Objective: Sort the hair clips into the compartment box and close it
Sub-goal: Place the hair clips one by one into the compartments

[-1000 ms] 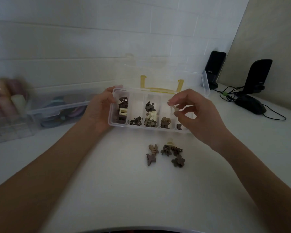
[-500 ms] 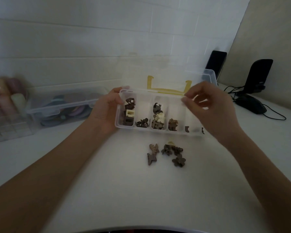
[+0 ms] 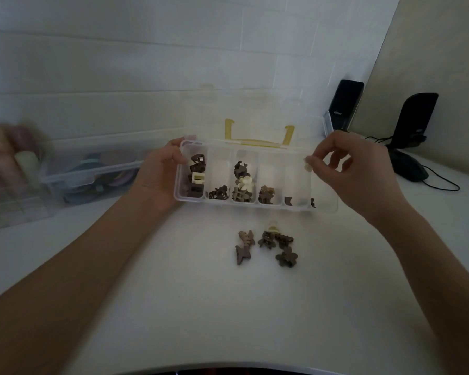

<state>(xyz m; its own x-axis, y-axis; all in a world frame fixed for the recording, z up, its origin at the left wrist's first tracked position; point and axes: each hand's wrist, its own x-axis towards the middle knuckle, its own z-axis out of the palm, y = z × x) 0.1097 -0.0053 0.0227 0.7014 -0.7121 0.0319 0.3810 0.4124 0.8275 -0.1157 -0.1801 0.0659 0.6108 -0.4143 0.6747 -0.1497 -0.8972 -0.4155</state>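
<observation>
A clear compartment box with an open lid and yellow latch lies on the white table. Brown and cream hair clips fill its compartments. My left hand grips the box's left end, thumb over the rim. My right hand hovers above the right compartments and pinches a small cream clip between thumb and forefinger. Several loose brown clips, one cream among them, lie on the table in front of the box.
A clear storage bin with coloured items and a drawer unit stand at the left. Two black speakers and a black mouse with cables sit at the back right. A tiled wall runs behind.
My right hand has moved right along the box, from the middle compartments to the right end, with the cream clip now showing in its pinch. The view shifted slightly, and my left hand still holds the box.
</observation>
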